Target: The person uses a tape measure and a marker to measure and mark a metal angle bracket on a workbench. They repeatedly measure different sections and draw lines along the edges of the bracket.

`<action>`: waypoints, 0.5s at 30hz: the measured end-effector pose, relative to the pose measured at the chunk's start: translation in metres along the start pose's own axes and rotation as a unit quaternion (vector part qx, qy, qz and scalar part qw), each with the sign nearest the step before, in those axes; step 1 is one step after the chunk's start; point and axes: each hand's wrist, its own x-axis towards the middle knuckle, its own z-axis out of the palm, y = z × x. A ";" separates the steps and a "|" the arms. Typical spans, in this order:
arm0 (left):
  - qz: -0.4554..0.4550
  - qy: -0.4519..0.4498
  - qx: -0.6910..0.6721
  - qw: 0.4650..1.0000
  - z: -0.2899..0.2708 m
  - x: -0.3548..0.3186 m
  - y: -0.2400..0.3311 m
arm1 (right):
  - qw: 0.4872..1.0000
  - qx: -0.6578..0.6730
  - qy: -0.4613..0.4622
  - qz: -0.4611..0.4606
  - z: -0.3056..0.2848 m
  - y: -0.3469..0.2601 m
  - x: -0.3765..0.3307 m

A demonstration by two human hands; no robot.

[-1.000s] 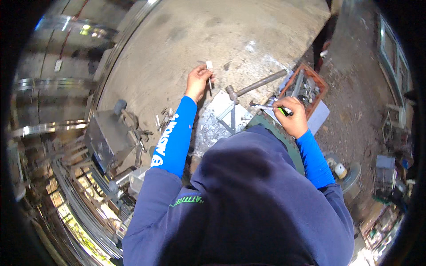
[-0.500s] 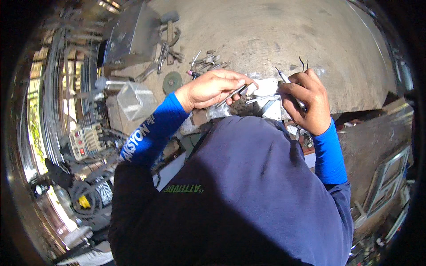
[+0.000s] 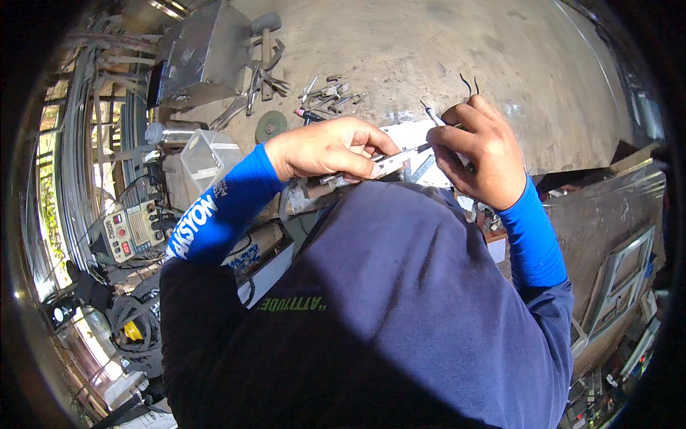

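My left hand (image 3: 336,149) is closed on a narrow silvery metal piece (image 3: 389,166) with small dark spots along its face; the fingers cover its other end. Close to it on the right, my right hand (image 3: 480,146) grips a slim pen-like tool (image 3: 433,114), light-coloured with a dark pointed tip aimed up and left. Two thin, dark curved prongs (image 3: 469,86) stick up behind the knuckles; I cannot make out what they belong to. A thin dark tip also reaches from the right fingers toward the metal piece. A white sheet (image 3: 411,136) lies beneath, partly hidden by both hands.
On the worktable (image 3: 543,86) lie a green grinding disc (image 3: 271,126), several small metal bits (image 3: 332,94), pliers (image 3: 268,75) and a hammer (image 3: 266,28). A metal box (image 3: 204,53) and a clear plastic container (image 3: 207,159) stand left. A welding machine (image 3: 131,229) sits lower left.
My left hand has turned, so the metal piece now points right toward the right hand. My right hand has shifted slightly left and up, bringing the pen-like tool with it.
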 end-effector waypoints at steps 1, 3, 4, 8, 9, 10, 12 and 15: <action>-0.004 -0.001 0.011 1.000 0.002 0.000 0.005 | 1.000 0.003 0.003 0.020 0.001 -0.003 -0.003; -0.010 -0.002 0.033 0.999 0.008 0.000 0.015 | 0.998 0.010 0.010 0.059 0.004 -0.011 -0.010; -0.026 -0.011 0.044 0.999 0.006 0.000 0.013 | 0.997 0.010 0.010 0.075 0.005 -0.017 -0.011; -0.078 -0.055 0.035 0.995 0.000 0.000 0.008 | 0.991 -0.001 0.014 0.136 0.011 -0.041 -0.020; -0.084 -0.058 0.034 0.994 0.001 0.000 0.011 | 0.989 -0.006 0.021 0.144 0.012 -0.044 -0.022; -0.091 -0.060 0.031 0.994 0.001 -0.001 0.012 | 0.988 -0.010 0.028 0.152 0.014 -0.047 -0.024; -0.064 -0.051 0.046 0.996 0.004 0.002 0.010 | 0.987 -0.017 0.043 0.151 0.014 -0.049 -0.025; -0.050 -0.055 0.055 0.996 0.002 0.002 0.007 | 0.987 -0.026 0.059 0.150 0.015 -0.051 -0.026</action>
